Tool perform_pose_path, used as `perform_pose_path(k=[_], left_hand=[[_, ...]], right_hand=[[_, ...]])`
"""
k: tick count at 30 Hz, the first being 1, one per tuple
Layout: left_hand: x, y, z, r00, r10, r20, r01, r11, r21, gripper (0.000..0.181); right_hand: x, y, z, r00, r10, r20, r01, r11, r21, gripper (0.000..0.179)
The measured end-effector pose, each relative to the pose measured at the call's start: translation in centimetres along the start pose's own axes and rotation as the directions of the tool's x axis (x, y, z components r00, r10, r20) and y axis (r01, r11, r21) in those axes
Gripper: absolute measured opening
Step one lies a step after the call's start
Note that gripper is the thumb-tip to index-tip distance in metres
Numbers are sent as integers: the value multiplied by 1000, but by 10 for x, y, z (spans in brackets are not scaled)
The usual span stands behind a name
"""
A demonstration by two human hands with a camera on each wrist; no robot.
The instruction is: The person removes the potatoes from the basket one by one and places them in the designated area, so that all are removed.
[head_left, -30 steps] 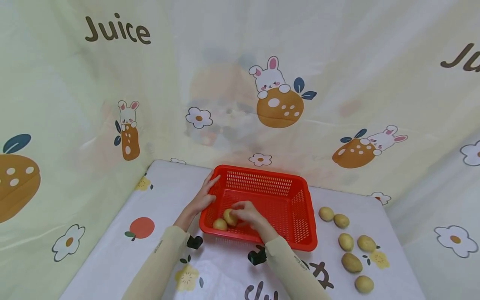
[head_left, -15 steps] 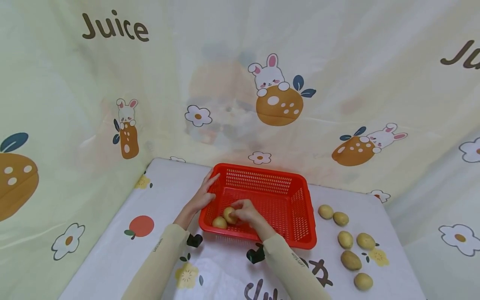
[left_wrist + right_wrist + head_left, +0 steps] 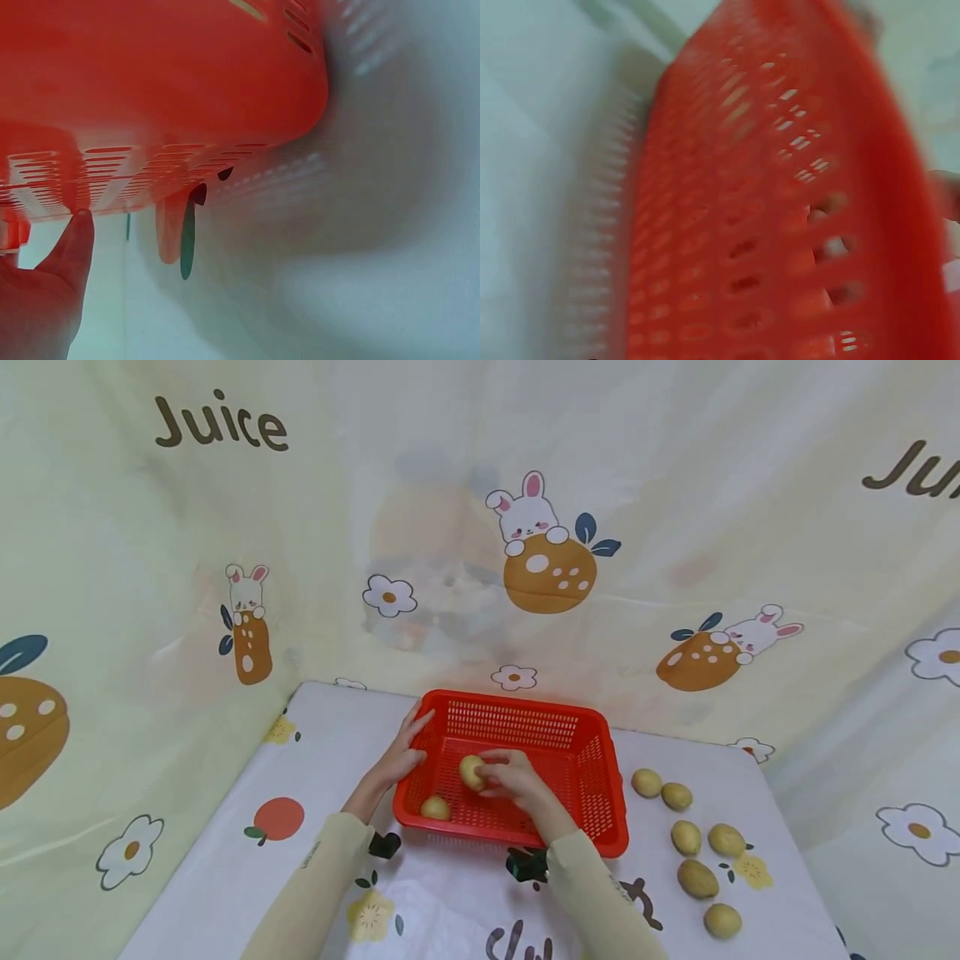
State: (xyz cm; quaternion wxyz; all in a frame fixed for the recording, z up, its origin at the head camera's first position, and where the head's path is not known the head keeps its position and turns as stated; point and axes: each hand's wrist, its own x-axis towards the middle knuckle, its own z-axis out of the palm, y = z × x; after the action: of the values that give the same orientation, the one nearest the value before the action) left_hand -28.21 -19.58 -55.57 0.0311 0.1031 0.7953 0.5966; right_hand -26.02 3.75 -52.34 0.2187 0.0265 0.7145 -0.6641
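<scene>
A large red plastic basket (image 3: 517, 693) with slotted walls sits on the table. My right hand (image 3: 517, 777) is inside it and grips a yellow potato (image 3: 469, 772) between thumb and fingers, raised over the basket floor. One more potato (image 3: 435, 808) lies in the near left corner. At the basket's left side my left hand (image 3: 401, 758) rests with fingers spread against the rim; in the left wrist view part of that hand (image 3: 45, 300) touches the slotted outer wall (image 3: 150, 90). The basket wall (image 3: 727, 225) mostly hides the right hand in the right wrist view.
Several loose potatoes (image 3: 697, 878) lie on the table to the right of the basket. A printed white cloth (image 3: 315, 877) covers the table. Hanging curtains (image 3: 450, 527) with rabbit and flower prints stand behind and at both sides.
My right hand has lifted one potato from beside the other and moved it up and slightly right within the basket. The left hand stays at the left rim.
</scene>
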Motion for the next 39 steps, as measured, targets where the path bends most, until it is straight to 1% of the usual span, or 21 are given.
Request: perform_pose_path(k=[3,5,7,11,13,14,19,24,28,30,34,36,39], left_hand=[[0,0,-1,1000,7,20,-7,1000,-12,81],[-1,4,-2,999,8,38,-7,1000,-25,80],[-3,12,-3,998,9,58,-7,1000,-29,80],[-11,31,-5,997,3,82,-3,1000,-4,79],[-15,38,-5,996,3,84,-4,1000,14,79],[-15,39,-6,996,2,84,-4,1000,17,79],[-17,42,-5,996,8,84,-8,1000,0,78],[-17,39,-6,995,0,99,1,1000,-3,78],[-17,38,-6,995,-3,95,3,1000,-7,79],[-16,39,-6,996,-2,93,3,1000,-6,79],[-16,39,-6,996,-4,90,5,1000,-7,79],[-16,39,-5,996,-5,93,7,1000,-19,79],[-18,37,-4,996,-7,93,11,999,-41,79]], right_hand=[[-2,-4,-8,1000,-12,-13,13,998,56,39],[-5,-8,-14,1000,-23,-18,24,996,81,41],[-8,-12,-21,999,-28,-26,30,994,109,43],[-16,-23,-37,998,-41,-45,47,990,134,45],[-20,-27,-47,997,-45,-58,52,989,140,45],[-23,-29,-52,997,-46,-63,54,989,136,46],[-33,-35,-80,994,-62,-90,73,989,129,48],[-47,-37,-110,993,-74,-97,88,983,159,53],[-60,-37,-137,988,-103,-117,120,983,140,57],[-65,-35,-151,984,-108,-141,126,984,126,58],[-75,-25,-180,978,-69,-198,95,988,122,62],[-82,-18,-194,974,-31,-224,64,988,140,64],[-95,-5,-218,963,20,-270,25,986,163,67]])
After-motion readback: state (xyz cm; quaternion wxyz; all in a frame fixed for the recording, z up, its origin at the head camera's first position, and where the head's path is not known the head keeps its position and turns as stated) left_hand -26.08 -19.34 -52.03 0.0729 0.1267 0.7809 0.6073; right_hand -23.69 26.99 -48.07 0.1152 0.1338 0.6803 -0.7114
